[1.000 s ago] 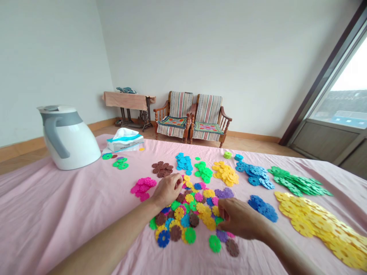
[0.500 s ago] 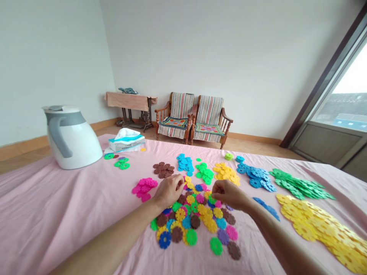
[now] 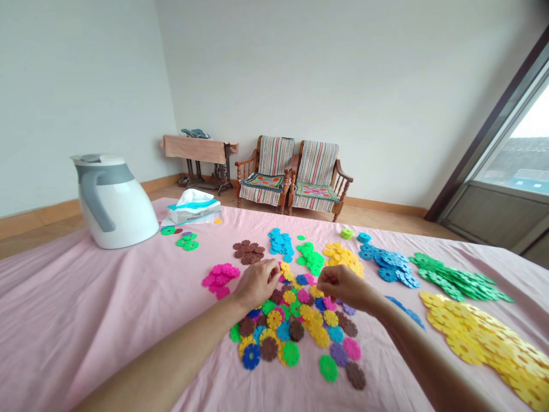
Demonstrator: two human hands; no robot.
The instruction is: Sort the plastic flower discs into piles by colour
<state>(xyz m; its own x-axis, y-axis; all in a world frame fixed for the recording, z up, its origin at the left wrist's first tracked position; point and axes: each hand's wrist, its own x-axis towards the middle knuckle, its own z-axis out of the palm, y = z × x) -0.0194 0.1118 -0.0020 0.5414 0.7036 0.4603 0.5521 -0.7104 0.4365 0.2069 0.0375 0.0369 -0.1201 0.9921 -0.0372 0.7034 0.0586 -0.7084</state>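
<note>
- Since a second ago, the right hand (image 3: 343, 284) is sitting farther up the mixed discs (image 3: 295, 329), having left their near right edge; the left hand (image 3: 256, 284) is staying about where it was.
- Taking those discs as the dial's centre, a pink cloth (image 3: 107, 303) is spreading beneath everything on the table.
- The mixed discs are lying in front of the person, between the forearms, several overlapping.
- A long yellow row (image 3: 484, 335) is stretching out at three o'clock.
- A white jug (image 3: 124, 209) is standing at ten.
- A dark-green heap (image 3: 461, 277) is fanning out between two and three.
- A tissue box (image 3: 195, 212) is resting between ten and eleven.
- At two, the right hand is curling narrow; whether it is holding a disc, I cannot tell.
- At ten, the left hand is curling loosely, its contents hidden.
- A magenta heap (image 3: 221, 278) is lying just beyond it.
- A single green disc (image 3: 301, 237) is lying at twelve.
</note>
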